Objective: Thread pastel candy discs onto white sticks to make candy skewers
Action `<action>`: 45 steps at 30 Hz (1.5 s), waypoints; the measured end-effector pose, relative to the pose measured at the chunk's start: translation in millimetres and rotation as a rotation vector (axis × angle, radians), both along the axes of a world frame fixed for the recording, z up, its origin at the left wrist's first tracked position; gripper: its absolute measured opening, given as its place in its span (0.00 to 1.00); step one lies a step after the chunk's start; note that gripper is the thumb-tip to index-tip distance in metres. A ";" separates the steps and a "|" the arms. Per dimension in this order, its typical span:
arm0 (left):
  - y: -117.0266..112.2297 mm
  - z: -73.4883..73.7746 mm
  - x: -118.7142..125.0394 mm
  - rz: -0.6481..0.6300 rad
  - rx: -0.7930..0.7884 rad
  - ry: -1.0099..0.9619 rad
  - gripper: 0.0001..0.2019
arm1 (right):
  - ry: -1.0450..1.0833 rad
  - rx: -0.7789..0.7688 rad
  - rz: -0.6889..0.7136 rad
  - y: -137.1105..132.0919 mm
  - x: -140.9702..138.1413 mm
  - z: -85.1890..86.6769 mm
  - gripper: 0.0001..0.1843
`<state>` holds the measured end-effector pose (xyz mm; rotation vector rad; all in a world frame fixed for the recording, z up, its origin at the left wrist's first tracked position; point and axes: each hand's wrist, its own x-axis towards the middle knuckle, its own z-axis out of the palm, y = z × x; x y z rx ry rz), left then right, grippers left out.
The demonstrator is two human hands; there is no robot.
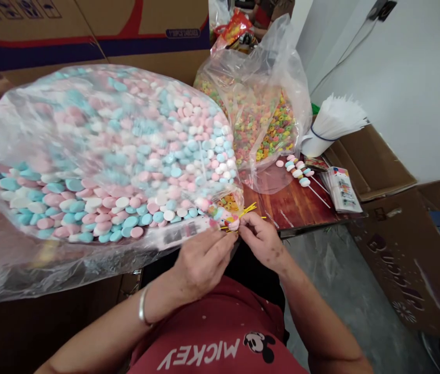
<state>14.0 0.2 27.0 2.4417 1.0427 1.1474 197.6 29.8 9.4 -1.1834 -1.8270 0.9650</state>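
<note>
A small clear bag of candies [220, 214], pink, white and multicoloured, lies at the table's front edge. My left hand [206, 257] is closed around its near end, with the fingertips pinched together. Right beside it, my right hand [262, 241] is closed in a pinch at the bag's gathered end, where a thin yellow twist tie crosses. More yellow twist ties [248, 209] stick out just behind my right fingertips. What exactly lies between the fingertips is partly hidden.
A large clear bag of pink, blue and white marshmallows [126, 156] covers the left. Behind stands a bag of coloured cereal rings [262, 124]. At right are marshmallow skewers [304, 182], a cup of white sticks [315, 145], small printed packets [343, 189] and open cardboard boxes [395, 270].
</note>
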 end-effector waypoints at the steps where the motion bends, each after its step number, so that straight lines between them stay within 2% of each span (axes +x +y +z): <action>1: 4.8 11.1 -6.3 -0.035 0.090 0.060 0.16 | 0.029 -0.085 0.066 2.8 4.4 5.9 0.06; 2: 10.2 20.5 -12.0 -0.051 0.147 0.148 0.17 | 0.060 -0.162 0.124 5.4 8.3 11.9 0.07; 4: 21.4 31.8 -20.2 -0.071 0.163 0.329 0.18 | 0.114 -0.285 0.205 9.7 13.8 22.5 0.09; 6: 31.3 32.1 -24.3 -0.107 0.144 0.461 0.18 | 0.135 -0.354 0.247 13.0 16.6 29.9 0.10; 8: 38.2 25.4 -25.9 -0.133 0.128 0.552 0.17 | 0.084 -0.338 0.258 15.2 17.7 34.4 0.10; 10: 41.9 18.3 -26.6 -0.134 0.129 0.607 0.14 | -0.041 -0.232 0.235 15.7 17.8 37.5 0.08; 12: 43.4 14.8 -27.2 -0.123 0.132 0.628 0.12 | -0.179 -0.047 0.183 14.1 17.1 41.1 0.06; 14: 43.7 14.7 -27.9 -0.113 0.132 0.615 0.12 | -0.306 0.172 0.156 10.9 15.6 45.4 0.10; 17: 43.4 14.4 -29.6 -0.125 0.120 0.532 0.10 | -0.501 0.425 0.220 5.4 12.7 49.4 0.14; 20: 41.9 7.7 -32.1 -0.145 0.090 0.361 0.10 | -0.602 0.554 0.253 2.3 11.0 46.9 0.13; 24: 37.8 -4.1 -34.5 -0.121 0.089 0.153 0.15 | -0.598 0.637 0.217 2.9 11.3 40.9 0.14; 28: 34.6 -5.4 -34.4 -0.108 0.059 0.144 0.12 | -0.616 0.677 0.262 5.4 11.4 39.2 0.12; 32: 34.5 -1.3 -34.0 -0.159 0.027 0.203 0.07 | -0.650 0.690 0.301 7.4 10.1 39.2 0.11; 38: 36.4 0.5 -35.7 -0.125 0.053 0.244 0.06 | -0.514 0.494 0.361 11.6 9.8 43.9 0.13; 41: 40.0 3.8 -38.6 -0.189 0.062 0.284 0.08 | -0.481 0.416 0.370 15.0 9.7 47.9 0.14; 45: 45.1 9.1 -42.7 -0.291 0.029 0.358 0.07 | -0.590 0.391 0.468 18.2 7.0 53.6 0.12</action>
